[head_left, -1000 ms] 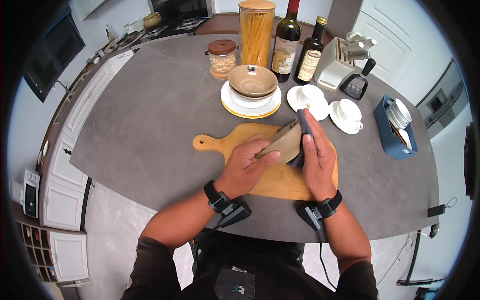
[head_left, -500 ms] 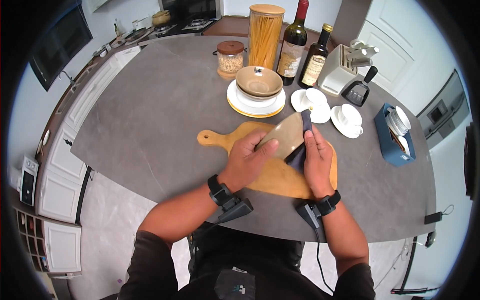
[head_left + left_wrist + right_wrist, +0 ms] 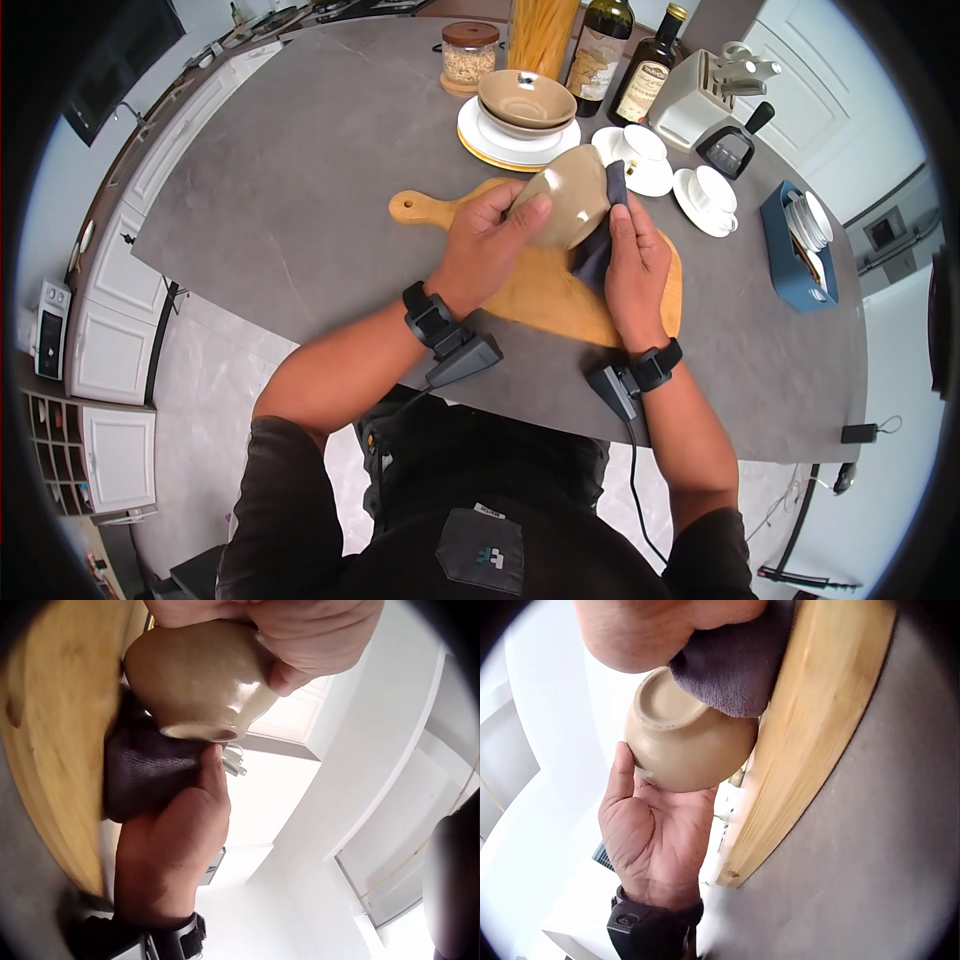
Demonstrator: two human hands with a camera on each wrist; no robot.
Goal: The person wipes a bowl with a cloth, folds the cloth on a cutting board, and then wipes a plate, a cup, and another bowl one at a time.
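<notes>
Tilted on its side above the wooden cutting board (image 3: 545,302), a tan glazed bowl (image 3: 568,200) is gripped at its left side by my left hand (image 3: 485,245), thumb on the outer wall. My right hand (image 3: 638,268) holds a dark purple-grey cloth (image 3: 594,256) against the bowl's right side, its thumb toward me and most fingers hidden. In the right wrist view the foot ring of the bowl (image 3: 694,754) shows, and the cloth (image 3: 731,671) covers part of the wall beside it. From the left wrist, the cloth (image 3: 154,769) bunches under the right palm.
Behind the board stand stacked bowls (image 3: 527,98) on white plates (image 3: 515,148), with a jar of grains (image 3: 469,62), a pasta jar (image 3: 540,38) and two bottles beyond. Two white cups on saucers, a knife block (image 3: 690,100) and a blue bin (image 3: 800,260) are to the right.
The bowl has turned in my left hand so more of its underside faces me. My right hand with the cloth has shifted along its side. The head view has tipped downward.
</notes>
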